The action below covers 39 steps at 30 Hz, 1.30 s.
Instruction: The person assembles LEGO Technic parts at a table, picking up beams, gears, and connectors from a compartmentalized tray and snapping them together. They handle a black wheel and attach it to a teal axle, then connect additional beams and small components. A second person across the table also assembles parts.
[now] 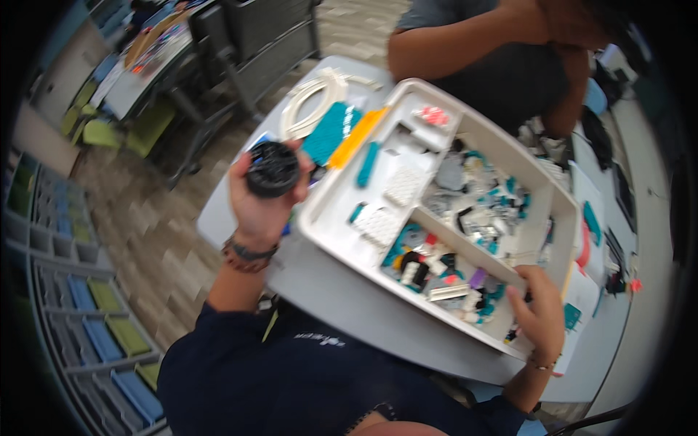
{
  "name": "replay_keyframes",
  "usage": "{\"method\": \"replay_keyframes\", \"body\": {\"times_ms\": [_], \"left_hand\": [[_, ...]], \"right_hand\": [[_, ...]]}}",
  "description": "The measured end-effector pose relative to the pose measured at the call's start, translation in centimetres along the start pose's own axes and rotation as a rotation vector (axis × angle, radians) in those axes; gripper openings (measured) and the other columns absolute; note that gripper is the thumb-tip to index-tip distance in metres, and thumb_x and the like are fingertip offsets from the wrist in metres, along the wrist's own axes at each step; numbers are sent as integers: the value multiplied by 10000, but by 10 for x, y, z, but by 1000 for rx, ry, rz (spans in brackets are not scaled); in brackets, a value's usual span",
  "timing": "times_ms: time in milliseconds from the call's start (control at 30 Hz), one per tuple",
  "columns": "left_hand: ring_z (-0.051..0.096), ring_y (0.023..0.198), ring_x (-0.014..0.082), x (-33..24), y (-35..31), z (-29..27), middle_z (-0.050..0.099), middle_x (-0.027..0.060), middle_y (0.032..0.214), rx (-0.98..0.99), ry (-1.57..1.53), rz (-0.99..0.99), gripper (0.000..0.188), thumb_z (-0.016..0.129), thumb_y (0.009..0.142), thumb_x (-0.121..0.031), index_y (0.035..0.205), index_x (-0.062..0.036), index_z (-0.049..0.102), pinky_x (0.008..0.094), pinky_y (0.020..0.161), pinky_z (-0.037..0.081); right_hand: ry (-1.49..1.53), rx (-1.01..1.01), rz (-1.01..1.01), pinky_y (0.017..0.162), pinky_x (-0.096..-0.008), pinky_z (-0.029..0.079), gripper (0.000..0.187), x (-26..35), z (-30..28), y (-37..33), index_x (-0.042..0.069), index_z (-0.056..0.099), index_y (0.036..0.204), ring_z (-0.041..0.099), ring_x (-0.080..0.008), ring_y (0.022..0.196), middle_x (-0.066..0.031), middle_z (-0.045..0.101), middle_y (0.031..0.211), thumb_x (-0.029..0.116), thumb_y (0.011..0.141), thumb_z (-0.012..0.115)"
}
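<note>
My left hand (254, 218) is raised beyond the tray's left edge. Its fingers curl around a round black tub (273, 171), in which small black pieces show, too blurred to tell apart. A large white sorting tray (342, 251) lies askew on the table, divided into compartments. Over its near right corner is my right hand (539, 312), thumb and forefinger apart and no piece visible between them; its other fingers are partly hidden. Nearest to it is a compartment of mixed building pieces (451, 280) in white, teal, black and purple.
Grey and teal pieces (483, 196) fill another compartment. Beside the tray lie a yellow strip (356, 138), a teal sheet (331, 131) and coiled white tubing (316, 102). A person (472, 51) sits across the table. Chairs (265, 51) and a storage rack (94, 312) stand left.
</note>
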<state>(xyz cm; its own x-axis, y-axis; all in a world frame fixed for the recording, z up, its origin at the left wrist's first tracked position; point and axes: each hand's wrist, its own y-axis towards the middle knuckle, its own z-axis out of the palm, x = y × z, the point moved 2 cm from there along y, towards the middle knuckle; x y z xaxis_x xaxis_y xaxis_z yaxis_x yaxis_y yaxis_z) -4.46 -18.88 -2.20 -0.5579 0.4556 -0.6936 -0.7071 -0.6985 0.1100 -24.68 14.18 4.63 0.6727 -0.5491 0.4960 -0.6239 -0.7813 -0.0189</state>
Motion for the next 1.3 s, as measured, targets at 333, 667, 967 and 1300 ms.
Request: {"method": "replay_keyframes", "body": {"times_ms": [333,667,967,1300], "left_hand": [[498,642,186,1,-3,14,555,129,786,-37,-1,32,609,341,871,-527,1066,23,518,297,598,419],[486,650,185,3,-3,16,527,115,765,19,65,84,590,377,860,-543,1046,3,506,313,634,408],[493,657,179,3,-2,15,516,103,792,16,96,89,564,438,849,-552,1035,-21,490,299,635,409],[525,647,187,6,2,10,524,108,816,-15,98,102,543,455,861,-525,1065,-24,487,287,610,450]], "right_hand": [[-91,-66,-205,657,-343,458,187,-8,-15,2,40,598,927,560,-262,771,-103,519,838,161,785,613],[-63,-10,-186,662,-360,458,223,-13,-16,-1,32,572,954,559,-270,775,-104,500,848,191,801,604],[-111,62,-193,708,-371,481,303,-18,-10,-1,36,536,1046,578,-289,837,-121,535,931,233,820,582],[-77,134,-130,683,-359,469,362,-18,-12,0,65,531,1128,583,-263,796,-132,553,913,245,819,593]]}}
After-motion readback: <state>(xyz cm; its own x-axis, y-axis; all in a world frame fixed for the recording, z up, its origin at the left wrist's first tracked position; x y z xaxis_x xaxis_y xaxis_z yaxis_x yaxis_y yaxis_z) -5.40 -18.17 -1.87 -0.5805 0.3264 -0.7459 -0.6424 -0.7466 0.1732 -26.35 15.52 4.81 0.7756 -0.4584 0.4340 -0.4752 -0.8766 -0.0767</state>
